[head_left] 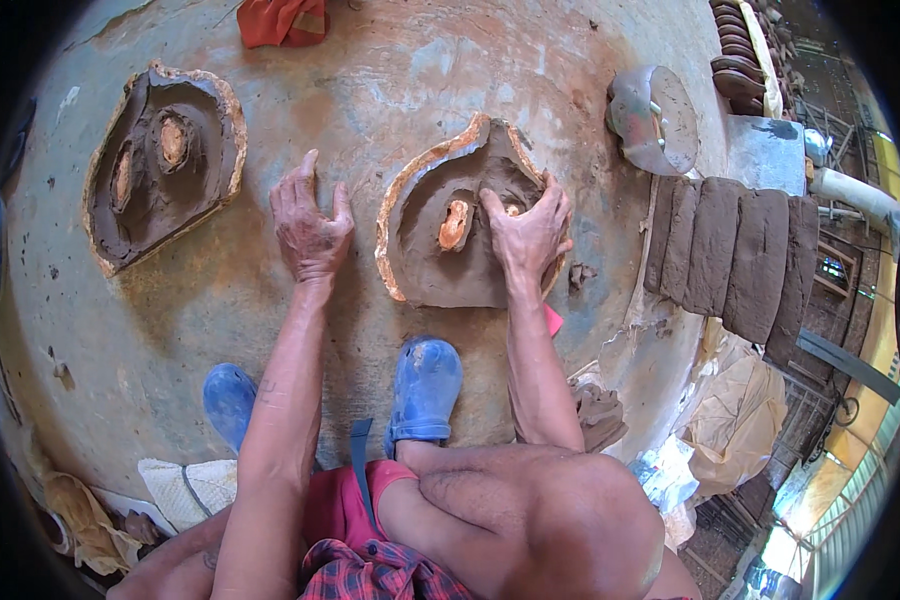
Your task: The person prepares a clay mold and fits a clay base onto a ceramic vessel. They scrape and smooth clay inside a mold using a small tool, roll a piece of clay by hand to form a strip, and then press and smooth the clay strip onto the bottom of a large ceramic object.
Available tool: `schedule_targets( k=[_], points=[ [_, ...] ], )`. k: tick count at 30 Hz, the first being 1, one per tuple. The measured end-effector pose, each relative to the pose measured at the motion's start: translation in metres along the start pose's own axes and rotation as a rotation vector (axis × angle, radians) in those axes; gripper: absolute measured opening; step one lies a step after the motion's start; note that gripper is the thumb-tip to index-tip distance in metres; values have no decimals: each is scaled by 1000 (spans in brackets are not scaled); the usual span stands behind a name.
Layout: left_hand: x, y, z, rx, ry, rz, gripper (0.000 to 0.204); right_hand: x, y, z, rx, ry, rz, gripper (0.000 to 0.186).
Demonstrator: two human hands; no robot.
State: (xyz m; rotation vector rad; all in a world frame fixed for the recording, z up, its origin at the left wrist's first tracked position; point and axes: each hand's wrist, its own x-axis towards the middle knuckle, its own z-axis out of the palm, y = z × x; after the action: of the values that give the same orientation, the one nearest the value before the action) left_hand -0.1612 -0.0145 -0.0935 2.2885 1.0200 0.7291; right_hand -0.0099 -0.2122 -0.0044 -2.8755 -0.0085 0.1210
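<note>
head | clay-lined mould [450, 278]: tip points away, long axis unclear | left hand [310, 222]: released | right hand [526, 228]: touching mould, grip unclear

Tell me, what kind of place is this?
Maybe a pottery workshop: dark clay slabs lie side by side, and the right hand touches a clay-lined mold, with another mold to its left.

The floor [370, 110] is stained and worn; at the right, bright light [782, 548] shows near a yellow band [882, 330].
</note>
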Motion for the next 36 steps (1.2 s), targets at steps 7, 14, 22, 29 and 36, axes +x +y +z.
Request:
schedule_targets(
  k=[7,14,22,29,36],
  points=[
    [1,5,5,-4,29,10,66,9,-2,-2,17,66,55,108],
    [-1,10,1,23,0,1,67,21,-7,-9,20,-11,171,109],
    [0,7,1,-19,43,6,67,33,-11,-14,78,-90,241,101],
    [2,6,1,8,11,-3,65,48,4,-9,161,-84,132,95],
    [0,10,-2,-46,9,13,57,50,51,-46,137,-224,-683,47]
  ],
)
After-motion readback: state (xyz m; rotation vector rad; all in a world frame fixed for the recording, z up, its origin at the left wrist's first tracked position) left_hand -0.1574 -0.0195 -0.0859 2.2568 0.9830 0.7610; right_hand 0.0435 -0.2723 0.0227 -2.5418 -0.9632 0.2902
